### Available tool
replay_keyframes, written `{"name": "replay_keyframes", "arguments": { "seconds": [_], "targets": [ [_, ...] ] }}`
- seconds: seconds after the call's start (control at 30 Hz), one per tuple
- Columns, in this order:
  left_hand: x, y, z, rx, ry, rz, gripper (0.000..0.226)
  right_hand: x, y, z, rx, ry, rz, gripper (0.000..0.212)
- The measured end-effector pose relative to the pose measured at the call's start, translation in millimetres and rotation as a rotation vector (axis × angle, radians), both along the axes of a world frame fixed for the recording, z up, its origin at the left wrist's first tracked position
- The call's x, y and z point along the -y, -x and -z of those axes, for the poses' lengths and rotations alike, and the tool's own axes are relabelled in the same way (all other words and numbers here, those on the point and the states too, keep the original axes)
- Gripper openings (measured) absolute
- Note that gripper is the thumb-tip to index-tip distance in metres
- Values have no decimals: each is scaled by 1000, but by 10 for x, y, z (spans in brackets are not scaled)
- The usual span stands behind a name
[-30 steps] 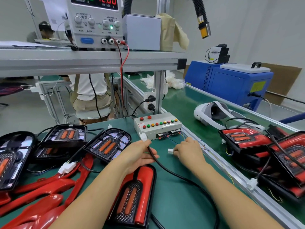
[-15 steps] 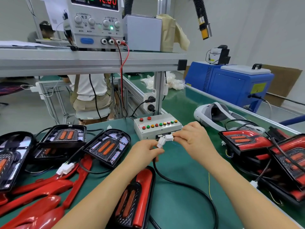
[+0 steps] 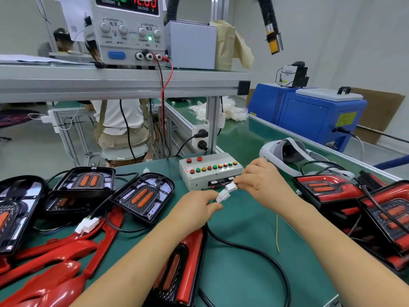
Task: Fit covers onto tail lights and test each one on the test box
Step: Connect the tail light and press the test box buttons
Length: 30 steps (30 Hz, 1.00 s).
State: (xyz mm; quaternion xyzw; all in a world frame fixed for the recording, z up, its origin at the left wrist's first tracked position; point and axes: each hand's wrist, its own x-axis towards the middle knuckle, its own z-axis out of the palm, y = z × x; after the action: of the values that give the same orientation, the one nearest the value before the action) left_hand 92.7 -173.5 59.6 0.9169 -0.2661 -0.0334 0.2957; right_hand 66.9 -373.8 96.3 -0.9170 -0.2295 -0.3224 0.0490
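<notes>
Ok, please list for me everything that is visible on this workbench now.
test box: one, white, centre back
covered tail lights: several, red, stacked right; one more front centre
uncovered tail lights: at least three, black, left
loose covers: several, red, front left
power supply: one, grey, on shelf above
headset: one, white, right of test box
machine: one, blue, far right
cable: one, black, front centre
connectors: two, white, in the hands
left hand: pinches one connector
right hand: pinches the other

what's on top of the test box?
Test box top: two red buttons, then a row of red, green and orange buttons or lamps. The right hand, pinching the white connectors with the left hand, covers part of its front socket strip.
</notes>
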Motion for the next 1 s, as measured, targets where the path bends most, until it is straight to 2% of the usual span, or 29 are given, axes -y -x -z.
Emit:
{"name": "replay_keyframes", "arguments": {
  "seconds": [0.2,0.33,0.47,0.67,0.8,0.83,0.87,0.93,1.0],
  "targets": [
    [41,31,-50,49,-123,1,20,-2,-30,-14,11,109,-45,16],
    [61,44,-47,85,-152,14,35,-3,-60,-42,50,196,-99,14],
    [82,66,-32,121,-186,22,36,-40,-62,-11,38,266,-151,16],
    [99,90,13,119,-183,10,37,-34,-64,93,-29,204,-177,17],
    [108,122,30,25,-151,2,40,-5,-98,177,-71,199,-187,8],
    [57,128,-3,1,-147,17,38,36,-123,224,-97,207,-150,3],
    [-5,115,-38,5,-155,38,33,94,-152,269,-163,218,-60,7],
    [-220,36,-99,-174,9,-133,11,303,-218,370,-336,245,191,23],
    [-580,-31,-165,-307,-28,-314,29,528,-247,436,-461,225,368,27]
  ]
}}
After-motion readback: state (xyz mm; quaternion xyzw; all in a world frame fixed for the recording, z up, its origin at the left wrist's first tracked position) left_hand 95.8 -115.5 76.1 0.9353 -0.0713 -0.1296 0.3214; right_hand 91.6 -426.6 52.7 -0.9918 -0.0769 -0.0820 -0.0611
